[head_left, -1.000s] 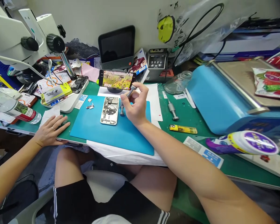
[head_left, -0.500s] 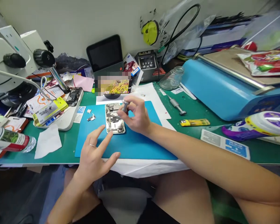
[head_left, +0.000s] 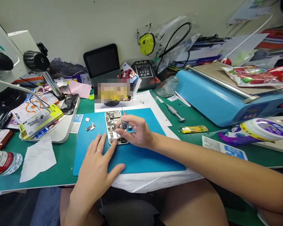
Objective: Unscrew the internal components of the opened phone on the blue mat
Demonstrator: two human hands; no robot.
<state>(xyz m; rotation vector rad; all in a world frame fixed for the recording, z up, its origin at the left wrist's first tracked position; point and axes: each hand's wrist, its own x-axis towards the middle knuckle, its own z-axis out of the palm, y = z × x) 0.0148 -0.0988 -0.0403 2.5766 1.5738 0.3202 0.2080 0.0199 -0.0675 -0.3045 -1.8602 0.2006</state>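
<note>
An opened smartphone [head_left: 112, 115], its inner boards and battery bare, lies on a blue mat [head_left: 141, 161]. My left hand [head_left: 99, 163] is open with fingers spread on the mat; its index fingertip reaches the phone's lower edge. My right hand [head_left: 138, 131] is closed around a grey precision screwdriver [head_left: 124, 123] above the phone's right side. The thin shaft points away toward the back of the mat. Small metal pieces [head_left: 91, 126] lie on the mat left of the phone.
A second screwdriver [head_left: 175, 113] and a yellow packet [head_left: 194, 129] lie to the right, before a blue machine [head_left: 202, 97]. A microscope stand [head_left: 53, 84] and boxes [head_left: 41, 121] occupy the left. Behind the mat stands a propped phone [head_left: 113, 91]. A bottle [head_left: 4, 163] lies at left.
My left hand has come down onto the mat beside the phone. My right hand still grips the screwdriver, whose shaft now shows pointing away. The camera view has shifted slightly.
</note>
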